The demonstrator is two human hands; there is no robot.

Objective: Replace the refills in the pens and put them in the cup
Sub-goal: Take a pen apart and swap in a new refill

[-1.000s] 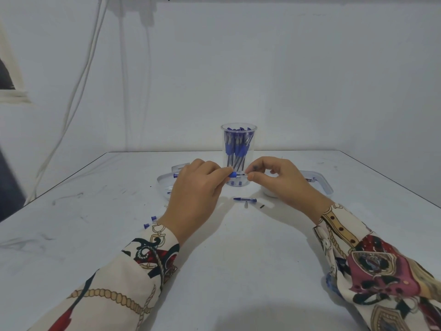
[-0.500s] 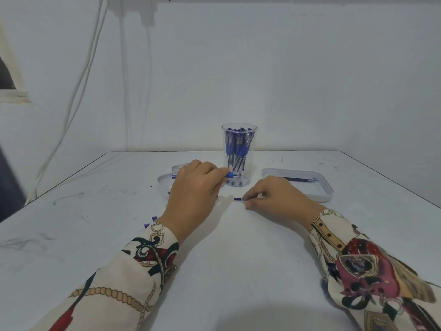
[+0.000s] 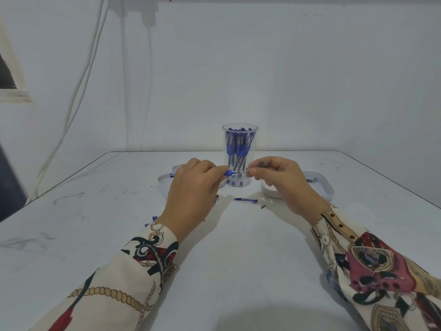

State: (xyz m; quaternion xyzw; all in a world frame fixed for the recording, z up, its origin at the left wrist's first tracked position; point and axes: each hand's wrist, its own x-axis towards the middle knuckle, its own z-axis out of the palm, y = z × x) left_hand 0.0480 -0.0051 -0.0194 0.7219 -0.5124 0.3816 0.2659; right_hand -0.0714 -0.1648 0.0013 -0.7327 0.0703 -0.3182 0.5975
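Right hand (image 3: 284,180) has lifted off the counter since half a second ago, back up level with the left hand (image 3: 195,185), pinching a small metallic tip piece (image 3: 248,173) at the pen's front end. Left hand grips the clear blue-ended pen barrel (image 3: 229,173), thin refill point sticking out toward the right. Nearer on the white counter (image 3: 226,259): loose short blue pen part (image 3: 245,199), tiny dark speck beside it. Behind the hands, clear plastic cup (image 3: 240,139) already packed with blue pens; shallow white trays either side. Risks: tip piece is tiny, could slip and roll off; misaligned push may bend the refill; knuckles near cup could knock it over.
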